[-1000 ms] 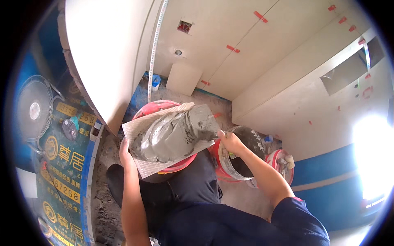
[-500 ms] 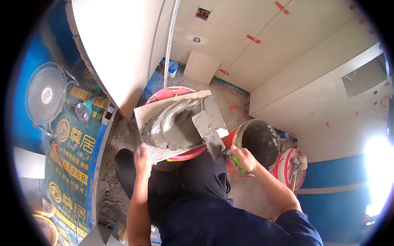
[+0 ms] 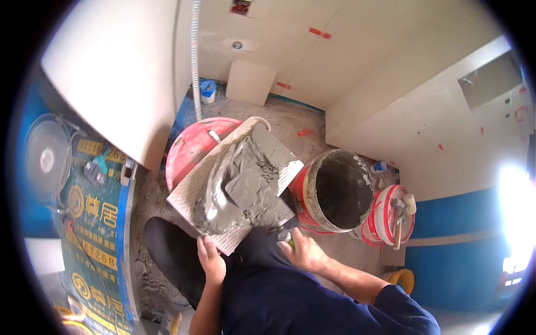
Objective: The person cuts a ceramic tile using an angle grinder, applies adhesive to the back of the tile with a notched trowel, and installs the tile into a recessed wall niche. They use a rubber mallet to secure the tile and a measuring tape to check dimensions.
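A light tile (image 3: 186, 195) with a ridged back lies tilted over my lap, its upper face largely under wet grey mortar (image 3: 215, 198). My left hand (image 3: 212, 261) grips the tile's near edge; the fingers beneath are hidden. In my right hand (image 3: 308, 252) is the handle of a mortar-coated trowel (image 3: 254, 192), its blade pressed flat on the mortar. Part of the blade blends into the grey. Behind the tile shows a red round tub (image 3: 190, 148).
Right of the tile stands a mortar-crusted bucket (image 3: 343, 192), and beyond it a red-and-white bucket (image 3: 385, 220) with a wooden-handled tool (image 3: 398, 231). A loose tile (image 3: 251, 82) leans against the far wall. A fan (image 3: 47, 159) stands at left; a measuring strip (image 3: 195, 61) rises behind the tub.
The tile has turned and its near corner has come closer to me. My right hand has moved left and nearer, and the trowel blade lies further over the mortar.
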`<state>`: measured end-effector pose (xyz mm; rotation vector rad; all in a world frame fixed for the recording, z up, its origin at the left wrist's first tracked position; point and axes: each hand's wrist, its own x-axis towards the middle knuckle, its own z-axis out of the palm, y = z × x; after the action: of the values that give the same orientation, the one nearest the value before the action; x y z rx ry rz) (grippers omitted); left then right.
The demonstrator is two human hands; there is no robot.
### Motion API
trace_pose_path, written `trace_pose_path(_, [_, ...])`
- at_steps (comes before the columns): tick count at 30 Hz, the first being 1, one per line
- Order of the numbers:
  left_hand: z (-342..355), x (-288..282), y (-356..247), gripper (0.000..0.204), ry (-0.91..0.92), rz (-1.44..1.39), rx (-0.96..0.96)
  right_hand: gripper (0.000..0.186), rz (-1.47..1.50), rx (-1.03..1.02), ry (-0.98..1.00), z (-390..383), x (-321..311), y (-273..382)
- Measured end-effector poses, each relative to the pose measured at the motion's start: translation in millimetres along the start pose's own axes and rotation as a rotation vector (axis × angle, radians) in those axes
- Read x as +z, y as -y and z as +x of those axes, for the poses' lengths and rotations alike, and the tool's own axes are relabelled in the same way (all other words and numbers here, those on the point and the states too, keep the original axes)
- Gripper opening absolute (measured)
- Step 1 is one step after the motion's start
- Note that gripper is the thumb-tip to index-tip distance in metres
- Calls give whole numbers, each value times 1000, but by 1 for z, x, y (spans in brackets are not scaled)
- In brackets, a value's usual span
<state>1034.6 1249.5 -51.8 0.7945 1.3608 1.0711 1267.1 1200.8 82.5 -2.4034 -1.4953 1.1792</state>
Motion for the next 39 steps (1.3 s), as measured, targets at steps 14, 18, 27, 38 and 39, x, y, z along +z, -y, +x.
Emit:
trace_pose_path(14, [5,-8,1,47,96,-30,-27,44,44,133,-424,-7,-8,-48])
trace_pose_path(18, [10,-12,22,51,14,128,59,43,60,217,-440,-13,-16,-52])
trace_pose_path(27, [6,-14,7,57,113,-9,-58,43,1160,97,-194,52,21,-13])
trace_pose_path(38, [3,-11,8,59,77,4,-73,45,745,275,-201,5,26,-49])
trace_pose_path(39, [7,-16,17,60,93,37,-39,49,576,308,-184,-4,18,-53])
